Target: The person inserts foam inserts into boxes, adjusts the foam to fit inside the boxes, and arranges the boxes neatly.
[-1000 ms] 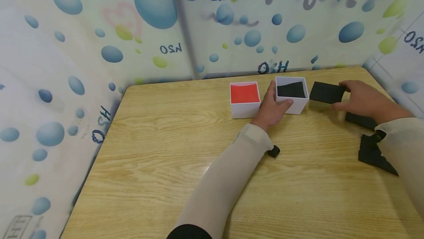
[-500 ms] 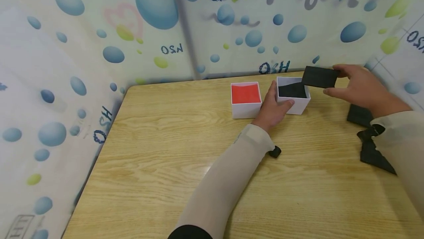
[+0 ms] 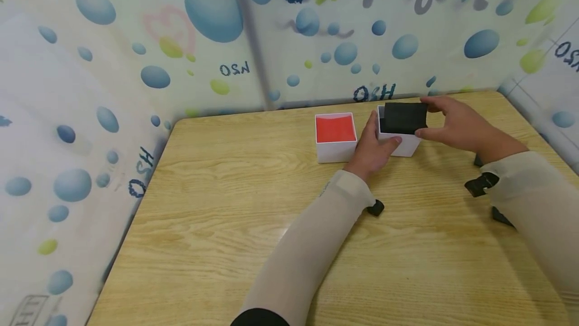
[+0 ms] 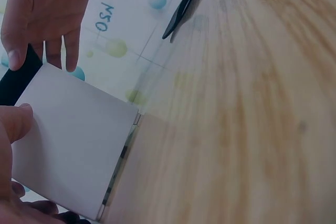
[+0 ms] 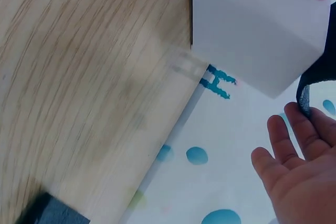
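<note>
Just right of frame centre, a white box lined in red (image 3: 335, 136) stands on the wooden table (image 3: 217, 215). Beside it, the left hand (image 3: 372, 147) grips a second white box (image 3: 404, 144) (thumb along its front wall). Over its opening, the right hand (image 3: 457, 125) pinches a flat, matte black foam pad (image 3: 404, 117).
</note>
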`<state>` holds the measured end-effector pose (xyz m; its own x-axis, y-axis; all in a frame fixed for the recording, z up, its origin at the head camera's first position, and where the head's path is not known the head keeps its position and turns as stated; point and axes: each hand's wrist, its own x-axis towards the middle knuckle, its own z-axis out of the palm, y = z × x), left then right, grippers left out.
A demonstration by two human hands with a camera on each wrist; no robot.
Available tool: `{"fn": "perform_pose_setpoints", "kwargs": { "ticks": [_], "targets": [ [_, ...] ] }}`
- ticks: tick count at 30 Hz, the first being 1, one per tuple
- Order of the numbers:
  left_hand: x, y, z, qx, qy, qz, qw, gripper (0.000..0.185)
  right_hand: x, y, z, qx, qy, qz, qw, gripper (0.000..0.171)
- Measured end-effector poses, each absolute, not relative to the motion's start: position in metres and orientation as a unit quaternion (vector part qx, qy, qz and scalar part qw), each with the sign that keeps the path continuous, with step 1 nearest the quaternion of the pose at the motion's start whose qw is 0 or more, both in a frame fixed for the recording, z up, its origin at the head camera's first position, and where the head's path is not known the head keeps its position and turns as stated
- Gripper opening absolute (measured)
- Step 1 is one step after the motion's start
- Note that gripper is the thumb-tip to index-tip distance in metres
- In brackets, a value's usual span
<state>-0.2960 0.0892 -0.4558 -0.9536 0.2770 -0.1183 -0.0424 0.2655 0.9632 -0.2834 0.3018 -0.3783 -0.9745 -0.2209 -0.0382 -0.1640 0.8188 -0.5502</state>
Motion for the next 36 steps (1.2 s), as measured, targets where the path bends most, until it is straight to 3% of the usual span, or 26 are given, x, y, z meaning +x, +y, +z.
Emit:
{"fn": "perform_pose_setpoints", "kwargs": {
  "ticks": [12, 23, 30, 36],
  "targets": [
    [-0.295, 0.089, -0.457, 0.079, 0.782, 0.604, 0.132, 0.091, -0.289, 0.289, -0.374, -0.099, 0.957, -0.262, 0.081, 0.094],
    [-0.295, 0.088, -0.456, 0.084, 0.780, 0.606, 0.132, 0.091, -0.285, 0.288, -0.374, -0.103, 0.965, -0.215, 0.111, 0.112],
    [-0.294, 0.087, -0.457, 0.090, 0.784, 0.600, 0.130, 0.092, -0.265, 0.281, -0.366, -0.178, 0.972, -0.138, 0.070, 0.093],
    [-0.295, 0.085, -0.456, 0.094, 0.784, 0.601, 0.125, 0.091, -0.246, 0.268, -0.360, -0.218, 0.966, -0.103, 0.094, 0.083]
  ]
}}
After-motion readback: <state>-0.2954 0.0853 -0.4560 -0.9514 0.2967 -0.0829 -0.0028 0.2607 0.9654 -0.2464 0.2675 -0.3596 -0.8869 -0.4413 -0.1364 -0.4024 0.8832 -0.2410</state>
